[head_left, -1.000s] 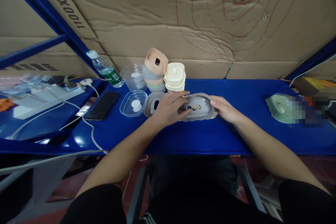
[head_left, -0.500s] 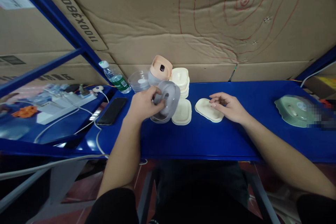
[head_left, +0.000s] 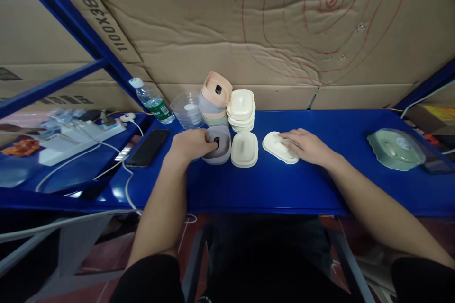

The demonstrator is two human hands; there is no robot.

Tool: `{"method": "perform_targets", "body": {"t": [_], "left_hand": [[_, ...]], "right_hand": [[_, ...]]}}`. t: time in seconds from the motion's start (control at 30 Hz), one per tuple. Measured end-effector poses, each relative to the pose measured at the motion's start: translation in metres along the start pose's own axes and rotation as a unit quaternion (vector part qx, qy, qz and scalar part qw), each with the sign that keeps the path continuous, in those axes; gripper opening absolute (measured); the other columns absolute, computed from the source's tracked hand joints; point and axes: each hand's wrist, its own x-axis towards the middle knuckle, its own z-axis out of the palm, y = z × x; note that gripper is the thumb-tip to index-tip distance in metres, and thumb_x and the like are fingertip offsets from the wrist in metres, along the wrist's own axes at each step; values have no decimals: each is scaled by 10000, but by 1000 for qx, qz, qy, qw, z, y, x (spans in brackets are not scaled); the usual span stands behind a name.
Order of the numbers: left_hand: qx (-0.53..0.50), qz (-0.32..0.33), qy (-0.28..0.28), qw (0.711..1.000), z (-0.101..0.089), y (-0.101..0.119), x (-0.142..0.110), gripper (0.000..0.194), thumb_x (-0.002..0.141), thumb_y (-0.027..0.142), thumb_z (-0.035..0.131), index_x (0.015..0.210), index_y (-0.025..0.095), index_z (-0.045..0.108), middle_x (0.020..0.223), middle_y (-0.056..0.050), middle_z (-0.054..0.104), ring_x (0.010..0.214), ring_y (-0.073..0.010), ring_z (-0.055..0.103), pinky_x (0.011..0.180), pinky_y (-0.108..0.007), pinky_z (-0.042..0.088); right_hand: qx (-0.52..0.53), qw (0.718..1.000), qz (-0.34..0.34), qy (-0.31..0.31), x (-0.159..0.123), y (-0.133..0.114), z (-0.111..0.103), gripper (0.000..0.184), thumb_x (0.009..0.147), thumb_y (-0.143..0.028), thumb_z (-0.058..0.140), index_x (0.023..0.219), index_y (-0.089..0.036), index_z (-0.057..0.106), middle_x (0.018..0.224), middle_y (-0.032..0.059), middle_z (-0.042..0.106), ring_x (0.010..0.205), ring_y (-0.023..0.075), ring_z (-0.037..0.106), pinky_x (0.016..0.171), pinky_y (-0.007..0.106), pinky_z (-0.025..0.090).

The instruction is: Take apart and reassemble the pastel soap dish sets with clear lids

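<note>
My left hand (head_left: 190, 146) grips the left rim of a grey plastic container (head_left: 224, 154), with the thumb over its inside, where a dark patch shows. The container rests on the blue table. Beside it, almost touching, lies a cream rounded-square lid (head_left: 244, 149). My right hand (head_left: 310, 147) has its fingers stretched over the right part of a thin cream piece (head_left: 275, 146) with a wavy edge, perhaps more than one layer. Behind stand a stack of peach, grey and green containers (head_left: 215, 97), a stack of cream lids (head_left: 241, 106) and nested clear containers (head_left: 187, 110).
A water bottle (head_left: 154, 104) leans at the back left, near a black phone (head_left: 148, 147). Farther left are a white power strip (head_left: 80, 142), cables and an orange object (head_left: 21, 147). A translucent green container (head_left: 394, 149) sits at the right. Cardboard (head_left: 199, 19) walls the back.
My left hand has lowered the grey container from a tilted, raised pose onto the table, left of the cream lid. My right hand has settled lower over the thin cream piece.
</note>
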Motion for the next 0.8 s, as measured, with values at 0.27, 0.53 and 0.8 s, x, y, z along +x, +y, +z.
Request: {"method": "perform_targets", "body": {"t": [0.27,0.53,0.8], "left_hand": [[-3,-30,20,999,2,1,2,497,847,679,573,1029,252,750,1106,-139,807,1061,-378,750,841,-419,558],[-7,-10,33,999,7,-2,4,462,879,628,577,1095,275,784,1190,-125,785,1100,-365,735,885,-425,562],[-23,-6,62,998,9,1,2,517,917,639,566,1179,237,759,1307,-163,709,1113,-367,730,960,-453,556]], "right_hand": [[-82,995,27,-41,-4,22,1,489,1031,-209,423,1431,-246,701,1288,135,736,1145,296,712,966,464,555],[-83,987,105,-89,-6,13,-3,559,1025,-330,466,1562,-219,574,1183,118,809,979,295,763,776,407,560],[-24,990,132,-29,2,7,5,344,932,-245,506,1078,-251,818,933,43,832,818,241,759,726,362,506]]}}
